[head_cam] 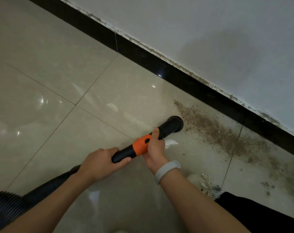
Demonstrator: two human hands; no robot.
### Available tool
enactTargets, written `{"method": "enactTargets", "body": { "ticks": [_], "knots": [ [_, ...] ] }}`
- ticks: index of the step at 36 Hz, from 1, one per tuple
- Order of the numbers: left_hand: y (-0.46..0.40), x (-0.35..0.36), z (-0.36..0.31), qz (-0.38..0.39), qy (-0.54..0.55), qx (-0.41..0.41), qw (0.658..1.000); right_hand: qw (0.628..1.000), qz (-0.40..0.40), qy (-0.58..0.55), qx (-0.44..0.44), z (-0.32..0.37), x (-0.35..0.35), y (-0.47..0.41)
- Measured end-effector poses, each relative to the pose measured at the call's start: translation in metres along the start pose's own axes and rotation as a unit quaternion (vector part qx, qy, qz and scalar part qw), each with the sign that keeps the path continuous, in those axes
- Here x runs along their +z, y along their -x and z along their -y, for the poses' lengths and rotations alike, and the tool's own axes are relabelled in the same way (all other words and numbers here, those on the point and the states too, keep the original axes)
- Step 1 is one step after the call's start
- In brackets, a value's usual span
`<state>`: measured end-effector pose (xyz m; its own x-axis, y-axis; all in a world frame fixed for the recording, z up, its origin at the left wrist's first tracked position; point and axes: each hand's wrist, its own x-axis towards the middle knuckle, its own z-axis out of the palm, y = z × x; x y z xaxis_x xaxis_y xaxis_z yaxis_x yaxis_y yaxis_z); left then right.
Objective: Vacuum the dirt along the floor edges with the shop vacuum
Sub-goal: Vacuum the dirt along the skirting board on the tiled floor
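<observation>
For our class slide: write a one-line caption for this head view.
Both hands, left and right, grip the vacuum nozzle at the dirt beside the black baseboard.

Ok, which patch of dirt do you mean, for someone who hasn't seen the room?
Follow the black baseboard down to the right. On the tile beside it lies the brown dirt band, just beyond the black nozzle. It is denser than the grey specks further right.

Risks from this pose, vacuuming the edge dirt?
1. The nozzle sits at the near end of the dirt band; a fast push may scatter grit against the black baseboard.
2. The beaded item lies beside scattered dirt and might get sucked in.
3. Both hands, left hand and right hand, grip the wand; the hose may drag.
</observation>
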<state>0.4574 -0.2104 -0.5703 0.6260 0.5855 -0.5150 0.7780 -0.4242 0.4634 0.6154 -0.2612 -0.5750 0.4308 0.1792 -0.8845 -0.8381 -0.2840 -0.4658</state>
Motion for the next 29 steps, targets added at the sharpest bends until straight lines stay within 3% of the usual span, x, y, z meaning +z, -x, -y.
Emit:
{"method": "enactTargets", "body": {
  "ticks": [6,12,19,24,29],
  "knots": [
    [0.013,-0.013,0.022,-0.046,-0.022,-0.023,0.998,0.999,0.032,-0.013,0.030,-0.014,0.020,0.016],
    [0.026,-0.022,0.050,-0.075,-0.040,-0.043,0.995,0.996,0.042,0.061,0.059,-0.026,0.046,0.019],
    [0.028,-0.028,0.057,-0.087,-0.058,-0.036,0.994,0.988,0.039,0.144,0.034,-0.017,0.050,0.016],
    [0.037,-0.024,0.063,-0.126,-0.072,-0.031,0.989,0.978,0.105,0.171,0.063,-0.033,0.064,0.031],
    [0.051,-0.028,0.079,-0.123,-0.030,-0.077,0.989,0.973,0.143,0.148,0.108,-0.039,0.077,0.040]
  ]
}}
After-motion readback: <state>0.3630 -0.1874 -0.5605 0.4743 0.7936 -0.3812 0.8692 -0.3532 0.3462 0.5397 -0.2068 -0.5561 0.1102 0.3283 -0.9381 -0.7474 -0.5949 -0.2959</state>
